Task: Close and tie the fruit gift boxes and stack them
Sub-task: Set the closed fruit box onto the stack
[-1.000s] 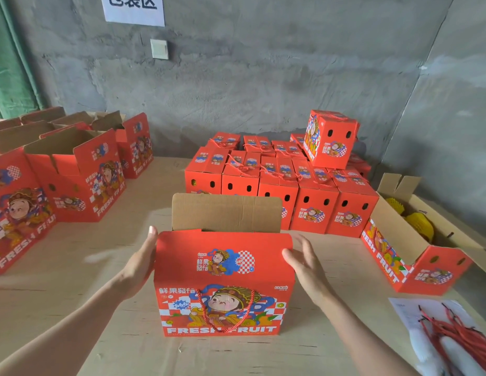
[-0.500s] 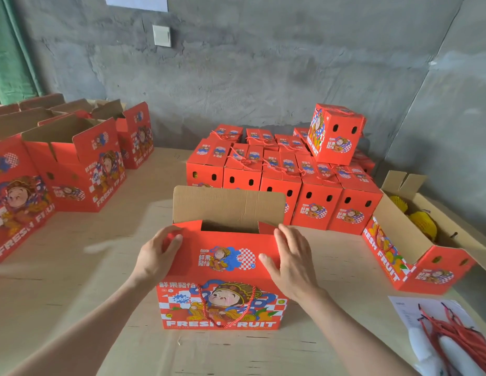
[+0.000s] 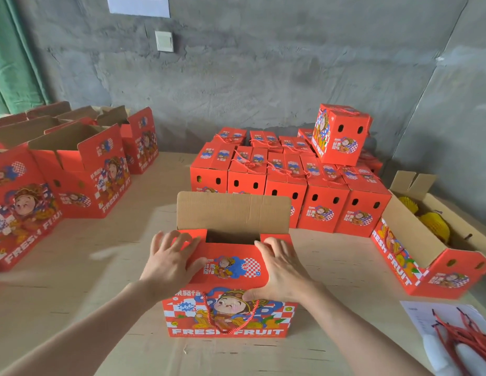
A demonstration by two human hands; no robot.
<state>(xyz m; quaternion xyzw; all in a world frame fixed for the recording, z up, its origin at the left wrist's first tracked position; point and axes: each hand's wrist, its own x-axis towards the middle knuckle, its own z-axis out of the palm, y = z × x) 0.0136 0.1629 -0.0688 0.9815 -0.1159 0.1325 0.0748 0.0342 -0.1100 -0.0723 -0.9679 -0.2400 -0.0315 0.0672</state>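
Left hand (image 3: 172, 263) flat, fingers spread, on my gift box (image 3: 231, 310) front flap at 11 | right hand (image 3: 282, 270) flat at 1 | rear flap (image 3: 233, 213) upright

closed boxes (image 3: 290, 185) behind open box (image 3: 231, 280) (centre)

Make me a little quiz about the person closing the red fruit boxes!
1. True or false: the back flap of the front box stands upright.
2. What do the left hand and right hand press on? A) the near flap B) the red cords C) the wall
3. How many boxes sit on top of the closed boxes at the back?

Key
1. True.
2. A, the near flap, folded inward.
3. One, the stacked box.
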